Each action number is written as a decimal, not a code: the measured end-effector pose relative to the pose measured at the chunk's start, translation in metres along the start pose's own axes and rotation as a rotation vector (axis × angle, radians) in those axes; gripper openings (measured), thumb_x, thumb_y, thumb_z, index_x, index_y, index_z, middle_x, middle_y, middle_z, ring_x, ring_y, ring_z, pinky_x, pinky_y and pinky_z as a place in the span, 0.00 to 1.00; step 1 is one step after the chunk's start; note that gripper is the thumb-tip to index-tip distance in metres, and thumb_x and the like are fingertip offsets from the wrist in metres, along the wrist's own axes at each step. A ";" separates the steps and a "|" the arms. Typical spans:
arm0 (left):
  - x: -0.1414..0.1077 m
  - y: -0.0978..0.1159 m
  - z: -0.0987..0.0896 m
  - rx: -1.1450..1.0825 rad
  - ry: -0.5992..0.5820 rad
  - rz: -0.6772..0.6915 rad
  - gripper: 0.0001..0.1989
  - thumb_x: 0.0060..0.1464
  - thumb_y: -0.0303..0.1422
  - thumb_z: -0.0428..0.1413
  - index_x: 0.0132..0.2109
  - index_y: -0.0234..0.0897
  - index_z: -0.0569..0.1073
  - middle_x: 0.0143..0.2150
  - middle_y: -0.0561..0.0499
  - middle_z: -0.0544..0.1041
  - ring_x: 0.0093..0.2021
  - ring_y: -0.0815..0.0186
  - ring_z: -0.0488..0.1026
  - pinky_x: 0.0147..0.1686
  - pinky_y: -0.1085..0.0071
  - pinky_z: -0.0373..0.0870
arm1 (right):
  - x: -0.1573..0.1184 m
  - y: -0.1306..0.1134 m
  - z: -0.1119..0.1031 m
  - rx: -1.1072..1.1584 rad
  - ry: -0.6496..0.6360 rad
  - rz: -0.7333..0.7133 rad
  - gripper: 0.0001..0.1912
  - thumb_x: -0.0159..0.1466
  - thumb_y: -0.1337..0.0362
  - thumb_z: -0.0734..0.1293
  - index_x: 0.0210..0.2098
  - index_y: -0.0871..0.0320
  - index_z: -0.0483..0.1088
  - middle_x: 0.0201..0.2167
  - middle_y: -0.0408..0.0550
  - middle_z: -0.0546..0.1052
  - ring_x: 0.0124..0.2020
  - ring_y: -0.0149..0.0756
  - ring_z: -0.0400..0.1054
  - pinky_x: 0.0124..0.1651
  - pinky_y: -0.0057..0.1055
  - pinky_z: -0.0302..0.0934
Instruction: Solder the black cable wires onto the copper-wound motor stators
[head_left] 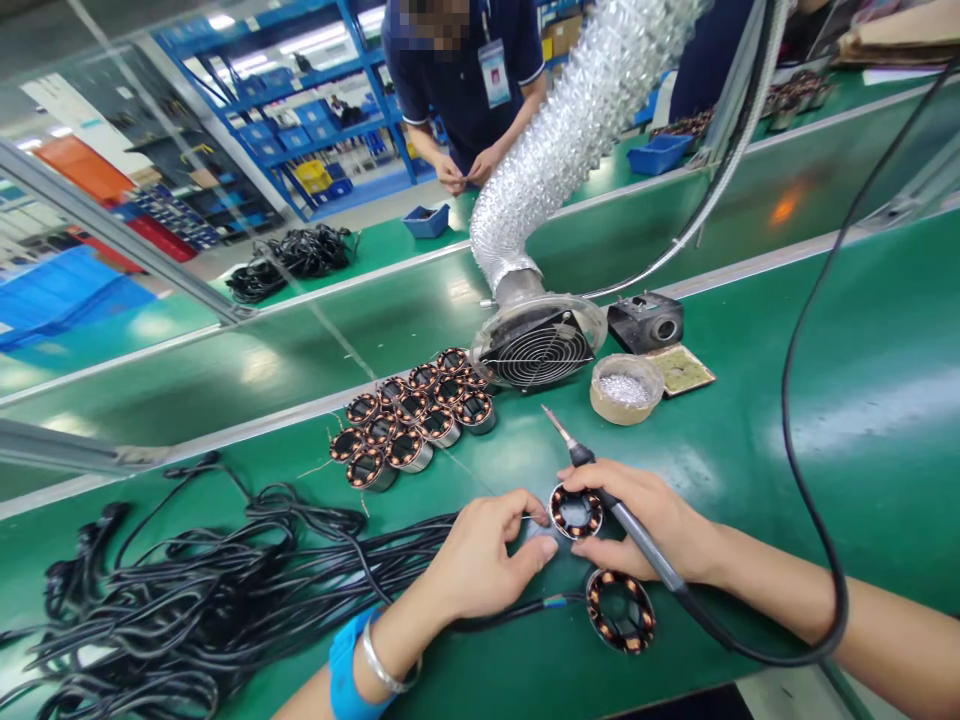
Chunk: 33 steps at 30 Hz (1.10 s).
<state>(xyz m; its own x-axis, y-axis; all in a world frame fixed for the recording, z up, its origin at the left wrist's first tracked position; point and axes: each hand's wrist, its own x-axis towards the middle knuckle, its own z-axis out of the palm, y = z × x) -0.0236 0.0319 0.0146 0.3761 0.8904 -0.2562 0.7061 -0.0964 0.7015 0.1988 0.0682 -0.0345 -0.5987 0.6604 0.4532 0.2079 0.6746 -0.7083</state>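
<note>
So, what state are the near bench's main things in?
Held copper-wound ring: in the right hand
Soldering iron: in that hand, tip off the ring; heat unclear
Lower ring: on the bench
Far rings: clustered together
Black cables: loosely tangled
Round tub: open, holding silvery shreds
Fan: motion unclear

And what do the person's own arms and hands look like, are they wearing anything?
The left hand and right hand wear no gloves, and no sleeves show. On the left wrist are a wide, bright blue band and a shiny, silver-coloured bangle. Nothing worn shows on the right wrist.
</note>
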 end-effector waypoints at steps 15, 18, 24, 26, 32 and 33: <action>0.025 -0.002 -0.010 -0.648 -0.107 -0.228 0.20 0.49 0.50 0.56 0.29 0.35 0.68 0.18 0.60 0.57 0.18 0.74 0.47 0.19 0.75 0.44 | -0.003 0.013 0.008 -0.039 0.073 -0.095 0.23 0.58 0.60 0.72 0.50 0.57 0.64 0.42 0.51 0.75 0.41 0.38 0.71 0.43 0.34 0.67; 0.019 0.006 -0.007 -0.370 0.084 -0.162 0.17 0.52 0.47 0.57 0.34 0.35 0.71 0.18 0.61 0.57 0.18 0.72 0.51 0.20 0.75 0.47 | -0.001 0.013 0.008 -0.037 0.092 -0.085 0.24 0.58 0.59 0.72 0.50 0.57 0.63 0.40 0.49 0.74 0.38 0.37 0.68 0.41 0.33 0.66; -0.005 0.011 0.003 0.427 0.118 0.352 0.07 0.61 0.31 0.52 0.43 0.38 0.75 0.31 0.50 0.78 0.30 0.63 0.73 0.32 0.69 0.60 | 0.001 0.009 0.007 -0.013 0.109 -0.080 0.22 0.58 0.64 0.71 0.49 0.58 0.63 0.39 0.49 0.72 0.38 0.37 0.66 0.41 0.32 0.65; -0.009 0.012 0.006 0.537 0.137 0.368 0.10 0.63 0.29 0.48 0.37 0.37 0.74 0.29 0.49 0.77 0.28 0.63 0.72 0.30 0.68 0.58 | 0.001 0.008 0.008 -0.018 0.108 -0.072 0.21 0.59 0.63 0.71 0.50 0.58 0.63 0.39 0.49 0.72 0.38 0.36 0.66 0.41 0.32 0.65; -0.015 0.021 0.003 0.154 0.007 -0.044 0.13 0.62 0.34 0.48 0.29 0.37 0.67 0.21 0.56 0.65 0.22 0.69 0.59 0.26 0.72 0.51 | -0.003 0.005 0.011 -0.070 0.119 -0.044 0.22 0.58 0.59 0.72 0.48 0.57 0.63 0.38 0.47 0.72 0.37 0.37 0.65 0.40 0.32 0.64; -0.015 0.021 0.002 0.007 -0.037 -0.097 0.14 0.62 0.36 0.48 0.28 0.37 0.65 0.20 0.57 0.61 0.22 0.69 0.56 0.25 0.72 0.51 | -0.003 0.005 0.011 -0.075 0.119 -0.034 0.22 0.58 0.60 0.72 0.48 0.57 0.63 0.37 0.47 0.72 0.37 0.37 0.65 0.40 0.32 0.63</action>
<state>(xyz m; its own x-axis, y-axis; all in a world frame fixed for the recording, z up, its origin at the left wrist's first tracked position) -0.0130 0.0152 0.0320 0.3278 0.8786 -0.3474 0.7441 -0.0136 0.6679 0.1929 0.0657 -0.0457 -0.5118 0.6678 0.5404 0.2490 0.7173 -0.6507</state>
